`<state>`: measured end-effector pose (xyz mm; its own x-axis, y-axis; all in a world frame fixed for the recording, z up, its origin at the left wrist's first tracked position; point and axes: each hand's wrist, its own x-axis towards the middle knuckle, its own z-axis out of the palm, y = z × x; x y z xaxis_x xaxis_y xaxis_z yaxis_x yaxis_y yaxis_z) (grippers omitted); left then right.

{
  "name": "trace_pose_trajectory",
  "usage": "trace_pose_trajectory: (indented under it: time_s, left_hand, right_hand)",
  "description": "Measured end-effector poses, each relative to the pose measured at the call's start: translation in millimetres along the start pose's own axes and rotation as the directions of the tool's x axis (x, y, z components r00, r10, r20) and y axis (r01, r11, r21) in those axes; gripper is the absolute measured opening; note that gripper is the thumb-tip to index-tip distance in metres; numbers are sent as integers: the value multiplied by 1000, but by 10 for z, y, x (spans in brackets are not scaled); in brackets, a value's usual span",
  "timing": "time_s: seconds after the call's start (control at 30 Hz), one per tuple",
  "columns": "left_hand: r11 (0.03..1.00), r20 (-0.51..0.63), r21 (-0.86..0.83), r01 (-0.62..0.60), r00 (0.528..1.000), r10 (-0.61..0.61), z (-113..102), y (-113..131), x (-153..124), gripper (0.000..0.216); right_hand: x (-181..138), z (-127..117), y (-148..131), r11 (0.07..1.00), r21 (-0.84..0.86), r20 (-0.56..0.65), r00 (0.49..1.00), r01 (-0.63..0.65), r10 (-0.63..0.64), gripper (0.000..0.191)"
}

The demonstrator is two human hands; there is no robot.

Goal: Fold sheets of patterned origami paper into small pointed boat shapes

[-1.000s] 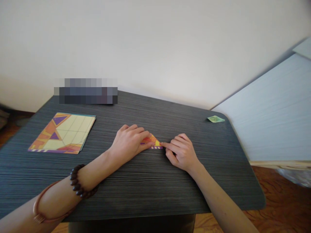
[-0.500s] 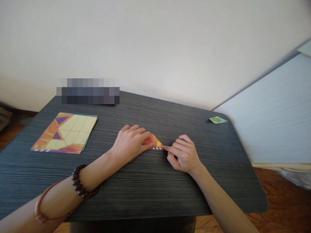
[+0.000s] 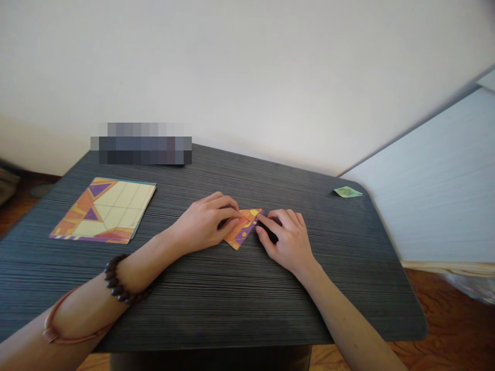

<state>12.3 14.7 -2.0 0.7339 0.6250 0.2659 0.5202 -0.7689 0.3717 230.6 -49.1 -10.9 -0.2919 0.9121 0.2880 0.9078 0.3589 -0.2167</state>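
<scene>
A small folded paper (image 3: 243, 230), orange, purple and yellow, lies at the middle of the dark striped table (image 3: 216, 304). My left hand (image 3: 204, 224) grips its left side, fingers curled over the top edge. My right hand (image 3: 288, 238) pinches the paper's right corner with fingertips together. The two hands meet over the paper and hide part of it. A bead bracelet and a thin bangle sit on my left wrist.
A stack of patterned square paper sheets (image 3: 105, 210) lies at the table's left. A small green folded piece (image 3: 347, 192) rests near the far right corner. A white slanted panel (image 3: 436, 190) stands to the right. A blurred dark object (image 3: 141, 149) sits at the back edge.
The folded paper was a flat triangle pressed under my left hand. Now it is turned and partly lifted, and both hands have closed on its edges. My right hand moved up and left.
</scene>
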Motion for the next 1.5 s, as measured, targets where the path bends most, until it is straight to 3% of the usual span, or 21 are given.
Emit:
trace_pose_trajectory:
  time_s: [0.17, 0.3, 0.4, 0.53, 0.67, 0.97, 1.17, 1.5]
  left_hand:
    - [990, 87, -25, -142, 986, 144, -21, -110, -4, 33]
    - [989, 47, 64, -133, 990, 130, 19, -191, -6, 39]
    - [986, 25, 102, -135, 991, 133, 39, -189, -2, 35]
    - [985, 0, 99, -144, 989, 145, 36, -137, 11, 31]
    - [987, 14, 91, -130, 992, 129, 11, -114, 22, 43]
    - [964, -40, 245, -101, 993, 114, 89, 119, 33, 22]
    - [957, -75, 289, -28, 996, 52, 139, 182, 36, 22]
    - [950, -7, 310, -19, 1000, 22, 101, 218, 36, 26]
  right_hand:
    - [12, 0, 29, 998, 14, 9, 998, -57, 57, 45]
    - [7, -29, 41, 993, 108, 30, 999, 37, -41, 49]
    - [8, -31, 42, 978, 162, 42, 989, 134, -142, 44]
    - [29, 4, 28, 970, 137, -19, 980, 200, -199, 23]
    - [40, 22, 27, 967, 128, -58, 975, 218, -213, 16]
    - [82, 19, 69, 957, 289, -67, 998, 12, 8, 19]
    - [79, -16, 94, 966, 256, -6, 1000, 29, -29, 20]
    - [93, 95, 90, 937, 250, 1, 968, -242, 250, 19]
